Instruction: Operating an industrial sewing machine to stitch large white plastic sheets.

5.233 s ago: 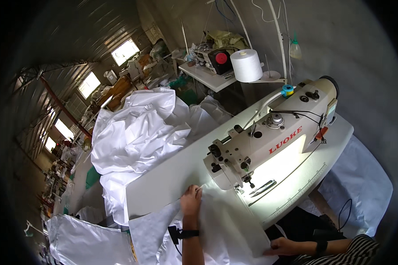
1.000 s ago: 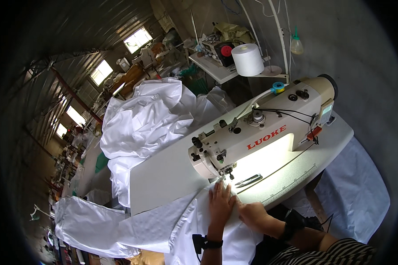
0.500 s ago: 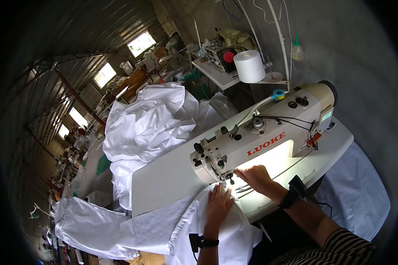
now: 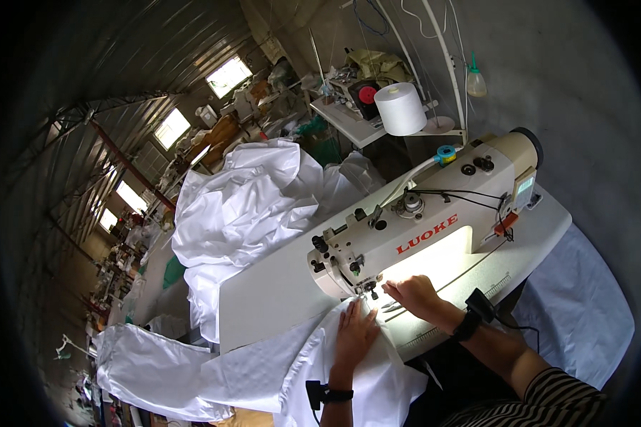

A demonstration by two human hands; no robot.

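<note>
A cream industrial sewing machine (image 4: 434,228) stands on a white table (image 4: 271,292). White fabric (image 4: 292,363) lies over the table's near edge and runs up to the needle (image 4: 369,290). My left hand (image 4: 356,333) rests flat on this fabric just below the needle, fingers spread. My right hand (image 4: 413,294) sits to the right of the needle on the lit machine bed, its fingers curled at the fabric's edge by the presser foot. Both wrists carry black bands.
A big heap of white fabric (image 4: 249,206) covers the table's far left. A large white thread cone (image 4: 401,108) stands on a stand behind the machine. More white cloth (image 4: 584,306) hangs at the right, and another piece (image 4: 142,370) trails at lower left.
My right hand has come up from my lap to the needle area. My left hand has slid forward on the fabric toward the presser foot.
</note>
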